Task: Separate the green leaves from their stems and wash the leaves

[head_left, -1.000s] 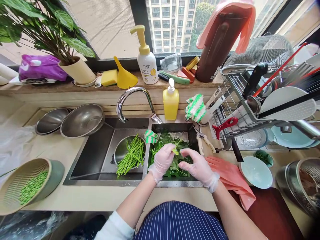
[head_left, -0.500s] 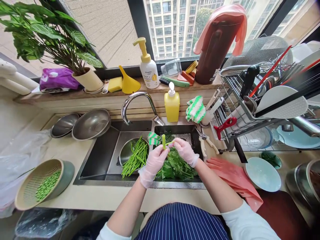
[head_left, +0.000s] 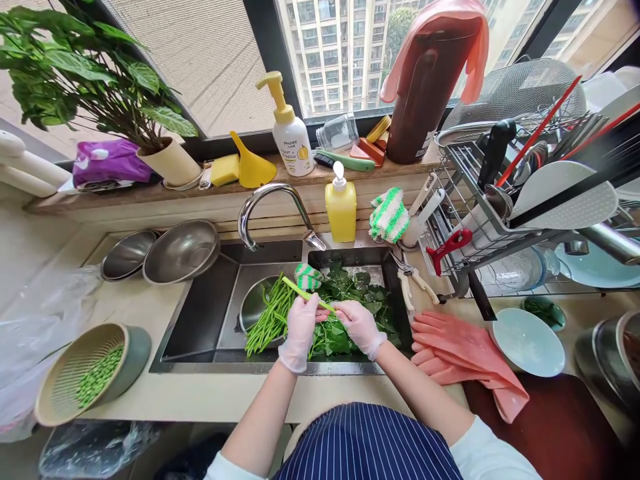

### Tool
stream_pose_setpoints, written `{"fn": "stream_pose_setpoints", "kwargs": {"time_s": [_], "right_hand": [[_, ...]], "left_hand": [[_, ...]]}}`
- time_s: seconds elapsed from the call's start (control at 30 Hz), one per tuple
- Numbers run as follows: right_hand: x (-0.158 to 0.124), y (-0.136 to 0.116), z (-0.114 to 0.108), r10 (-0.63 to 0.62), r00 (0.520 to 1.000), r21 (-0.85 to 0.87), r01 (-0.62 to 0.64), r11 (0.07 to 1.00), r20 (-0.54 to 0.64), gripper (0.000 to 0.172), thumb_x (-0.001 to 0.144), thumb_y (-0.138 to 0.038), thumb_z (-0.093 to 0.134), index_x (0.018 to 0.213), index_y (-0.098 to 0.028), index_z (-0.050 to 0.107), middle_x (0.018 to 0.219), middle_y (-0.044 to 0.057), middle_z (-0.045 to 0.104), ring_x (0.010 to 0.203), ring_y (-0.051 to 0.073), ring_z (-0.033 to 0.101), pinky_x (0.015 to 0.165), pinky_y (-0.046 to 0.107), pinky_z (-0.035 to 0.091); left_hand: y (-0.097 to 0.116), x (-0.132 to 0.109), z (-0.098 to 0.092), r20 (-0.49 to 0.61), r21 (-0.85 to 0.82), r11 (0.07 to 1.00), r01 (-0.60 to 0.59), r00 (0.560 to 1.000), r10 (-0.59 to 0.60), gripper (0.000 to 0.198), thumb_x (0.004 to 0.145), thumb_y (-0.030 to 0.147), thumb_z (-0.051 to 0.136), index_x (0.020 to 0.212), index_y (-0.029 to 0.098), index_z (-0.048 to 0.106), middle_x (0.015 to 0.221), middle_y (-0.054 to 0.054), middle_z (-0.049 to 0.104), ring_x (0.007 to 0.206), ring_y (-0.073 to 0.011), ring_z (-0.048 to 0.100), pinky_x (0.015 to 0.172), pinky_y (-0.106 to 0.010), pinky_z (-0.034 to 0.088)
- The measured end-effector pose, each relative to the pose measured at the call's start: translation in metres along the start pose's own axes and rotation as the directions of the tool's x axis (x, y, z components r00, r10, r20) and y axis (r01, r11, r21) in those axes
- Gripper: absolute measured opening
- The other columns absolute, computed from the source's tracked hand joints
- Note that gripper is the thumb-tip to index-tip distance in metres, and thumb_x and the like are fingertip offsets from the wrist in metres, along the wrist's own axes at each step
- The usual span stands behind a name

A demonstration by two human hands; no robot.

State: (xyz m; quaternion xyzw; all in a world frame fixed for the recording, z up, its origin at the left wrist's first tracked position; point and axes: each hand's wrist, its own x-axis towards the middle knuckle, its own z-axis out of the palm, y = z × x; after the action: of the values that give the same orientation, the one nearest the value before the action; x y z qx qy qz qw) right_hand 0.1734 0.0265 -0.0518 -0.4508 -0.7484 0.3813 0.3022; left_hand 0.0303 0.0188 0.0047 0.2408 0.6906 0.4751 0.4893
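Both hands wear thin clear gloves. My left hand (head_left: pixel 300 330) pinches a pale green vegetable stem (head_left: pixel 298 289) that slants up to the left. Its lower end lies between the fingers of my right hand (head_left: pixel 358 325), just to the right. Trimmed green stems (head_left: pixel 270 319) are heaped in a metal bowl (head_left: pixel 250 305) beside my left hand, some over its rim. Under and behind my right hand, leafy greens (head_left: pixel 350 287) fill the right basin of the sink (head_left: pixel 200 363).
A chrome faucet (head_left: pixel 273 190) arches behind the hands, near a yellow soap bottle (head_left: pixel 341 212). Pruning shears (head_left: pixel 415 279) and pink rubber gloves (head_left: pixel 465 353) lie right of the sink. A dish rack (head_left: pixel 450 200) stands back right; a strainer basket (head_left: pixel 60 380) with green peas sits left.
The stem has gone from upright to slanting left. Both hands have come slightly lower, and my right hand has moved left. The view has shifted a little.
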Motion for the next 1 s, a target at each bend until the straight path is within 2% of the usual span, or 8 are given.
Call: {"fn": "stream_pose_setpoints", "kwargs": {"time_s": [0.2, 0.3, 0.43, 0.5, 0.6, 0.7, 0.87, 1.0], "right_hand": [[0.002, 0.003, 0.006, -0.012, 0.996, -0.086, 0.02, 0.996, 0.091, 0.028, 0.09, -0.028, 0.041, 0.089, -0.021, 0.068, 0.086, 0.007, 0.067, 0.079, 0.017, 0.058, 0.076, 0.029, 0.042], [0.009, 0.006, 0.003, 0.186, 0.983, 0.033, -0.186, 0.982, 0.001, 0.031, 0.089, -0.03, 0.037, 0.078, -0.02, 0.064, 0.075, 0.004, 0.064, 0.07, 0.015, 0.055, 0.067, 0.026, 0.041], [0.02, 0.02, -0.012, 0.472, 0.875, 0.275, -0.431, 0.86, -0.105, 0.032, 0.087, -0.036, 0.036, 0.085, -0.02, 0.063, 0.081, 0.002, 0.064, 0.073, 0.016, 0.056, 0.066, 0.025, 0.043], [0.023, 0.027, -0.022, 0.458, 0.889, 0.276, -0.437, 0.856, -0.014, 0.029, 0.085, -0.036, 0.04, 0.083, -0.02, 0.064, 0.082, 0.002, 0.065, 0.075, 0.016, 0.056, 0.069, 0.025, 0.043], [0.02, 0.028, -0.029, 0.306, 0.925, 0.255, -0.359, 0.898, 0.224, 0.026, 0.083, -0.035, 0.045, 0.077, -0.019, 0.065, 0.08, 0.0, 0.064, 0.074, 0.014, 0.055, 0.071, 0.024, 0.042], [0.013, 0.023, -0.024, 0.164, 0.907, 0.311, -0.297, 0.903, 0.388, 0.03, 0.085, -0.036, 0.044, 0.074, -0.018, 0.064, 0.072, 0.0, 0.063, 0.067, 0.012, 0.054, 0.066, 0.023, 0.042], [0.005, 0.018, -0.013, 0.174, 0.867, 0.333, -0.355, 0.874, 0.467, 0.03, 0.087, -0.036, 0.042, 0.08, -0.017, 0.064, 0.065, -0.001, 0.059, 0.059, 0.011, 0.053, 0.057, 0.021, 0.04], [0.003, 0.018, -0.005, 0.238, 0.881, 0.332, -0.386, 0.861, 0.408, 0.028, 0.085, -0.035, 0.044, 0.074, -0.017, 0.062, 0.063, -0.001, 0.057, 0.057, 0.011, 0.049, 0.055, 0.021, 0.039]], "left_hand": [[-0.009, -0.003, 0.002, 0.004, 0.045, 0.997, 0.059, 0.998, -0.06, 0.024, 0.078, 0.035, 0.061, 0.082, 0.014, 0.05, 0.07, -0.004, 0.065, 0.056, -0.0155, 0.066, 0.054, -0.028, 0.057], [-0.011, -0.005, 0.003, 0.052, 0.087, 0.996, 0.036, 0.998, -0.04, 0.021, 0.079, 0.033, 0.06, 0.083, 0.015, 0.051, 0.073, -0.004, 0.065, 0.059, -0.0155, 0.067, 0.055, -0.027, 0.056], [-0.011, -0.003, -0.005, 0.104, 0.1, 0.994, -0.037, 0.994, 0.026, 0.025, 0.075, 0.037, 0.062, 0.082, 0.015, 0.054, 0.077, -0.004, 0.066, 0.065, -0.0169, 0.067, 0.057, -0.028, 0.056], [-0.008, -0.001, -0.012, 0.132, 0.087, 0.995, -0.05, 0.99, 0.038, 0.029, 0.073, 0.041, 0.063, 0.083, 0.014, 0.055, 0.079, -0.006, 0.067, 0.068, -0.0177, 0.067, 0.06, -0.029, 0.056], [-0.002, 0.005, -0.019, 0.152, 0.071, 0.997, -0.04, 0.988, 0.029, 0.036, 0.069, 0.045, 0.065, 0.084, 0.013, 0.056, 0.082, -0.007, 0.068, 0.072, -0.0192, 0.067, 0.063, -0.031, 0.056], [0.0, 0.009, -0.021, 0.153, 0.054, 0.997, -0.052, 0.987, 0.043, 0.038, 0.068, 0.045, 0.066, 0.085, 0.013, 0.057, 0.083, -0.008, 0.068, 0.075, -0.0195, 0.067, 0.064, -0.031, 0.056], [-0.002, 0.009, -0.022, 0.178, 0.049, 0.997, -0.063, 0.983, 0.054, 0.036, 0.069, 0.044, 0.065, 0.084, 0.013, 0.056, 0.084, -0.008, 0.068, 0.077, -0.0198, 0.066, 0.063, -0.03, 0.056], [-0.004, 0.004, -0.02, 0.21, 0.039, 0.998, -0.05, 0.977, 0.041, 0.034, 0.068, 0.043, 0.066, 0.082, 0.014, 0.056, 0.084, -0.008, 0.067, 0.078, -0.0207, 0.066, 0.064, -0.031, 0.056]]}}
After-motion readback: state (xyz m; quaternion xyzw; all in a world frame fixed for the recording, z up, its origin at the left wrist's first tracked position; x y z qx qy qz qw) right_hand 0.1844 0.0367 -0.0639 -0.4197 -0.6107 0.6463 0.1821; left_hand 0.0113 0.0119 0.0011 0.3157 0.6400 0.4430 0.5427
